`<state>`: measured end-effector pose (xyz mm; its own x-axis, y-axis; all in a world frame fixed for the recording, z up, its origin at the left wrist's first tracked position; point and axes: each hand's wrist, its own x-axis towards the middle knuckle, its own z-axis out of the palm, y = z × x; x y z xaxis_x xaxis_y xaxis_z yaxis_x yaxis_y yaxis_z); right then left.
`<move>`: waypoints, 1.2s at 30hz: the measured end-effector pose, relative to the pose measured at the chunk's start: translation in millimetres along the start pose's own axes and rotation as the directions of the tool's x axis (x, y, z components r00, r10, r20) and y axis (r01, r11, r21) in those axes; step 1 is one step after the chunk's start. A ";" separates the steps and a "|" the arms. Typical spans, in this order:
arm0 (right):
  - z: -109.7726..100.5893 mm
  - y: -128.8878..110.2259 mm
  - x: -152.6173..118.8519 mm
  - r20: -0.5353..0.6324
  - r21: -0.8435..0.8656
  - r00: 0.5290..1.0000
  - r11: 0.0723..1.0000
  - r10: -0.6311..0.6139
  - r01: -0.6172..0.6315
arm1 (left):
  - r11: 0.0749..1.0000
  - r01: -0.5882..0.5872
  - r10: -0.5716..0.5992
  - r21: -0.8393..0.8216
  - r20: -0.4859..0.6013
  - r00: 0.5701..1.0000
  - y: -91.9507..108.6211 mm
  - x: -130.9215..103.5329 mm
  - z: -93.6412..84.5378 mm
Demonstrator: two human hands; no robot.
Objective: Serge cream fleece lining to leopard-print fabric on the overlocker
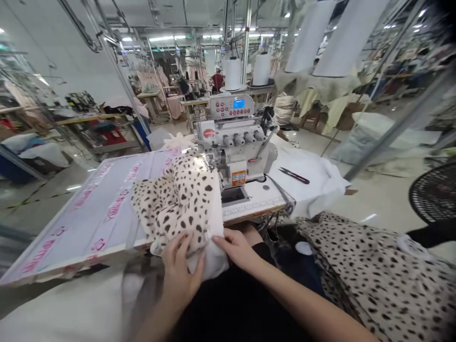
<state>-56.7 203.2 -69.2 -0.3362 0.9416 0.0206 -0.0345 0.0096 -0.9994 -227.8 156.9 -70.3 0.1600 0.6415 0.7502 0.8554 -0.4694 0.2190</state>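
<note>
"How do the hands hold it?"

"The left hand (pixel 180 275) lies open on the lower part of the spotted fabric (pixel 185 199), its fingertips pressing on it and its thumb spread away from them. The right hand (pixel 240 249) pinches the fabric's white edge (pixel 215 213) between thumb and fingers."

"And what's around them, starting from the left?"

"A tabletop (pixel 96 199) covered in pale film with pink printing. The spotted fabric lies bunched over its right end, and the near part comes down past the table's front edge to the hands."

"How far back does the fabric go?"

"Right up to the needle area of the white sewing machine (pixel 245 147), where a light shines on it. I can't tell whether it's under the presser foot."

"What's on the machine?"

"A control panel with a lit blue display (pixel 238 103) on top, a row of dials across the front, and an orange label (pixel 239 177) lower down. Two white thread cones (pixel 233 73) stand behind it."

"Further right?"

"Dark-handled snips (pixel 294 175) on a white sheet (pixel 317 178), just beside the machine. Nearer the person, a second spotted cloth (pixel 384 266) spreads out at the lower right, and a black fan (pixel 436 192) stands beyond it at the far right."
</note>
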 end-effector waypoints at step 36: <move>3.7 13.8 -19.4 0.016 0.395 0.990 0.908 0.141 -0.136 | 0.950 -0.299 0.310 -0.088 0.365 0.878 7.4 57.7 -15.3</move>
<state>-54.1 183.8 -83.3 -0.3528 0.9280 -0.1199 -0.3577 -0.2522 -0.8991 -219.7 181.1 -15.9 0.5853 0.6394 0.4987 0.7218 -0.6910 0.0388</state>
